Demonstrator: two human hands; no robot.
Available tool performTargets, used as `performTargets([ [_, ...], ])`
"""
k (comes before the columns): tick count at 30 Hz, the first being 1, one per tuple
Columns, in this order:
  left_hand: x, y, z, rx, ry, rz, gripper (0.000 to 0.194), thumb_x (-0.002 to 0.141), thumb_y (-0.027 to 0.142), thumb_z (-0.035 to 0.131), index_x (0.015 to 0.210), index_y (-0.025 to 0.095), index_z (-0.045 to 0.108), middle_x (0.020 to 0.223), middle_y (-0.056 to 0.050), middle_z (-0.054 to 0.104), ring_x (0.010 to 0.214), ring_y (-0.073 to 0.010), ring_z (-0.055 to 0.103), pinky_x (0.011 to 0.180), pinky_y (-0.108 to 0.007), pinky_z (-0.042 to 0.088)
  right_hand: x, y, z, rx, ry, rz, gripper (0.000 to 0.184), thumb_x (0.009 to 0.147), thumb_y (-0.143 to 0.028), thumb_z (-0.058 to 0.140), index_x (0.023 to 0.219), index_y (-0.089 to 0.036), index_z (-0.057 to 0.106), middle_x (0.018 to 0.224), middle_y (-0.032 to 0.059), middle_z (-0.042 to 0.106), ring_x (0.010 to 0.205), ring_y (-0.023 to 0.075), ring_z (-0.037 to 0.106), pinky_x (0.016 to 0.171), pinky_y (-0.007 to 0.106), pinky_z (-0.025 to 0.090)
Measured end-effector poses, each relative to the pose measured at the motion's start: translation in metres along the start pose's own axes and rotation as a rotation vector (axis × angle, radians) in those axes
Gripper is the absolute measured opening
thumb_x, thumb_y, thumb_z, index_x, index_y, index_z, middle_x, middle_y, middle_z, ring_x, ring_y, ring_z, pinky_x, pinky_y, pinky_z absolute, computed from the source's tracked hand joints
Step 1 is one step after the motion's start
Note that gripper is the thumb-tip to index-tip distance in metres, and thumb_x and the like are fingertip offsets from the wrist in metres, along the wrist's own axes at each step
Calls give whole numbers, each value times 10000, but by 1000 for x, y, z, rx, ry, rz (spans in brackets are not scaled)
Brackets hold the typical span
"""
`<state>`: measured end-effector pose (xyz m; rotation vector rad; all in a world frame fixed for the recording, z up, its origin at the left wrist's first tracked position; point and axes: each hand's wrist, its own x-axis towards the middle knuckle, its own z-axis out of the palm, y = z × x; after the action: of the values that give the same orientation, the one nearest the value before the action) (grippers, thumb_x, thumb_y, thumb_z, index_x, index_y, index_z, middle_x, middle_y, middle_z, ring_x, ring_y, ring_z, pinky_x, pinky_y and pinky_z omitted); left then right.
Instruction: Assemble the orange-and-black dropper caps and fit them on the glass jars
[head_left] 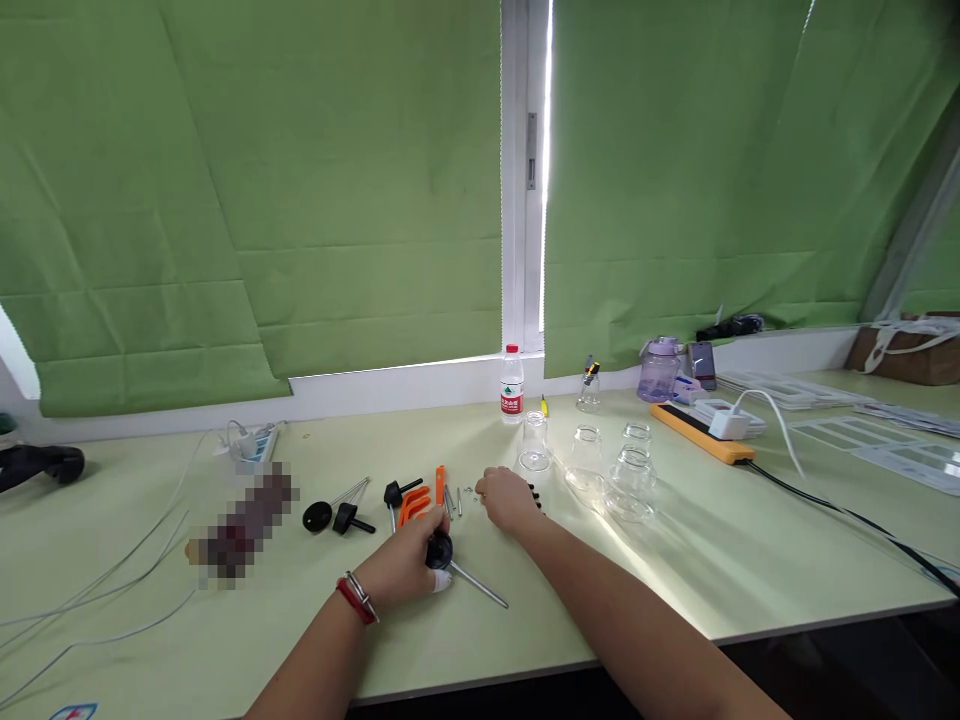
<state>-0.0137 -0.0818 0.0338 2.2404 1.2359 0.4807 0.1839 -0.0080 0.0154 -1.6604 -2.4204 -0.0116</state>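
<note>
Five clear glass vessels stand on the pale green table (300,650). I see one glass near the back wall (589,393) holding a few slim items, one with yellow and black on it; the nearer clear glasses (535,442) are grouped beyond and to the right of my right hand (511,498). A red-capped plastic bottle (511,388) stands upright near the window frame, and a lidded purple jug (659,372) stands farther right; I cannot tell how full either one is. At the front, my left hand (406,562) has its grip closed on a black round part (439,550), whose metal rod (480,584) slants down to the right, above or on the table. My right hand reaches down beside the small metal rings (470,491), fingertips drawn close together; I cannot tell how far open that grip is or whether it has hold of anything. Metal screws (453,501), orange curved pieces (415,504) and an orange straight piece (440,486) lie between and beyond my hands, with more black parts (317,516) to the left.
</note>
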Motion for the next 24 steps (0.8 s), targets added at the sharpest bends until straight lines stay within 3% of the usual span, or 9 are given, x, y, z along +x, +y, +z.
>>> performTargets([
  [6, 1, -11, 3, -144, 11, -15, 461, 600, 261, 699, 1050, 238, 599, 993, -45, 588, 873, -213, 542, 768, -328, 438, 2, -5, 1, -75, -24, -15, 227, 724, -23, 516, 809, -147, 687, 870, 114, 656, 868, 214, 567, 687, 274, 360],
  [11, 0, -10, 1, -296, 40, 39, 427, 677, 291, 676, 1086, 228, 568, 1145, -67, 541, 1048, -222, 493, 900, -333, 411, 1, -2, 3, -102, -19, -30, 234, 755, -49, 500, 859, -158, 679, 879, 108, 661, 856, 217, 577, 700, 288, 360],
  [15, -1, -12, -1, -316, 63, 41, 366, 778, 295, 562, 1133, 230, 496, 1128, -61, 521, 1004, -199, 500, 845, -312, 433, 2, -1, 4, -122, -21, -45, 256, 731, -26, 496, 860, -154, 677, 881, 106, 664, 854, 221, 581, 705, 295, 359],
  [20, -1, -17, -2, -286, 233, 126, 315, 714, 259, 631, 977, 192, 471, 927, -33, 529, 830, -161, 506, 760, -280, 424, -7, -7, 0, -139, -44, -123, 234, 726, -24, 491, 788, -145, 681, 823, 113, 666, 858, 223, 580, 718, 295, 352],
  [24, -2, -15, -4, -325, 294, 136, 324, 715, 264, 632, 977, 192, 456, 912, -37, 523, 783, -148, 498, 694, -260, 422, -26, -11, -5, -131, -63, -260, 229, 750, -38, 464, 777, -146, 665, 825, 113, 658, 818, 210, 579, 682, 288, 341],
])
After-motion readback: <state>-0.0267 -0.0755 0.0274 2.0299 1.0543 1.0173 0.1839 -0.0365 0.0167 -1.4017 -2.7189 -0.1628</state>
